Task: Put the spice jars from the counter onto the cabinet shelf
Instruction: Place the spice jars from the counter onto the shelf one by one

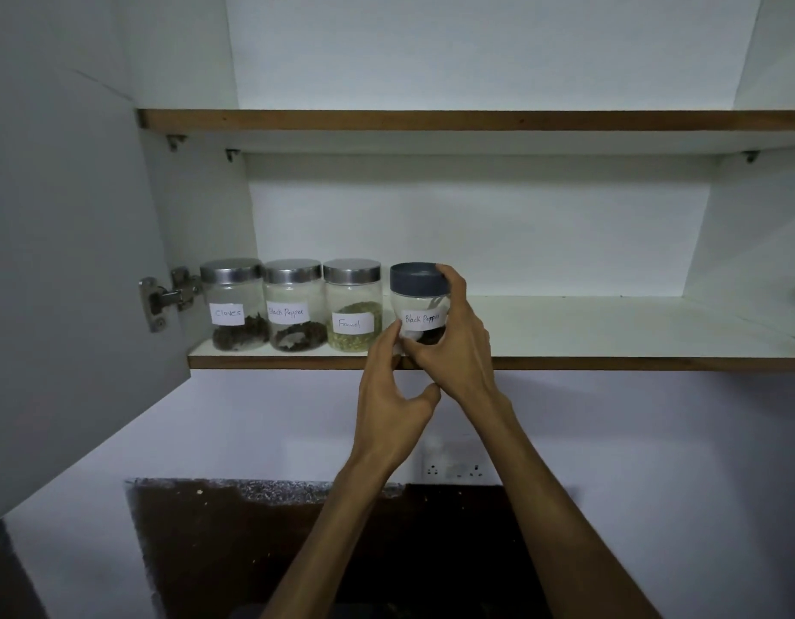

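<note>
Open cabinet door (65,270) far left, grey, swung out, metal hinge (168,299) where it meets the cabinet wall. Lower shelf (610,346), white top with brown front edge, holds four jars in a row near its left end. Leftmost: Cloves jar (233,306), clear with silver lid, dark contents at the bottom, handwritten white label. Just beside it, first Black Pepper jar (294,306), same silver lid, dark contents. Next, Fennel jar (353,306), silver lid, green-yellow seeds filling about the lower half. These three stand upright, nearly touching each other.

Then the dark-lid jar (420,301), clear body, dark grey lid, label reads Black Pepper, standing on the shelf at the front edge just right of the Fennel jar, small gap between them. Left hand (393,395) comes up from below, fingertips touching the jar's lower left side, thumb spread out and free, fingers only loosely bent, not wrapped round it. Right hand (458,341) grasps the jar from its right side, one finger curled up over the lid rim, thumb pressed at the lower front under the label.

Upper shelf (476,120) above. Right part of the lower shelf is bare white. Below, white wall with a socket plate (456,469), and dark speckled counter (235,542) at the bottom.
</note>
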